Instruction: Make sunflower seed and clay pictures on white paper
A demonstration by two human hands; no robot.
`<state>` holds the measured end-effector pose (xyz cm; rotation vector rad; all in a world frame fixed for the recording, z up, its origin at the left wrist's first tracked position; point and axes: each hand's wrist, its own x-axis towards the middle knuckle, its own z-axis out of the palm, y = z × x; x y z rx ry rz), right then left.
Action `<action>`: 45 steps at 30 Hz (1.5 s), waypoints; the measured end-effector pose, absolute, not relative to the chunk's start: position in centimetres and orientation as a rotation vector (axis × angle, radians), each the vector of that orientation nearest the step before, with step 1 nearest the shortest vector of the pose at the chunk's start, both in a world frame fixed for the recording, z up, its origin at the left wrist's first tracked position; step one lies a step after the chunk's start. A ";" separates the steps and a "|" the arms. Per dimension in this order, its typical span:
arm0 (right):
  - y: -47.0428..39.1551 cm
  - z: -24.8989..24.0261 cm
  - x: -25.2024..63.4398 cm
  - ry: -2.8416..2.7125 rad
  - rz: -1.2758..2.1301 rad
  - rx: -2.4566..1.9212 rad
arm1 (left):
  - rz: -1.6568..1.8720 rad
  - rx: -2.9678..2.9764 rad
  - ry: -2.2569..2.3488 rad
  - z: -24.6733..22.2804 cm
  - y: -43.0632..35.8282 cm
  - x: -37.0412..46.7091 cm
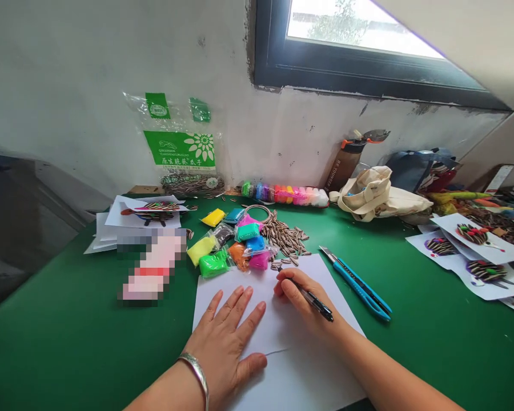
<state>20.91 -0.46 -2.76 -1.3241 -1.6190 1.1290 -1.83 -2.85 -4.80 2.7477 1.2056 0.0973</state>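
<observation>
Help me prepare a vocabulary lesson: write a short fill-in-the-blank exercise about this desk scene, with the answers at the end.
1. The right hand holds a black ____.
2. The left hand lies spread, palm down, on a white sheet of ____.
3. The blue-handled cutter lies to the ____ of the sheet.
4. The tabletop is ____ in colour.

Missing words: pen; paper; right; green.

Scuffed wall (68,85), green surface (60,325)
From afar I see daylight through a dark-framed window (360,54) at upper right, the wall patchy around it.
</observation>
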 end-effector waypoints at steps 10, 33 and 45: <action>-1.1 -2.3 19.2 -1.771 1.129 -1.135 | 0.069 2.688 1.204 -5.5 -3.0 0.7; -1.1 -2.8 18.7 -1.279 1.308 -1.045 | 0.108 2.773 1.288 -4.2 -3.6 -1.1; -0.6 -2.4 20.9 -1.154 1.236 -1.390 | 0.149 2.830 1.309 -4.7 -3.6 -1.0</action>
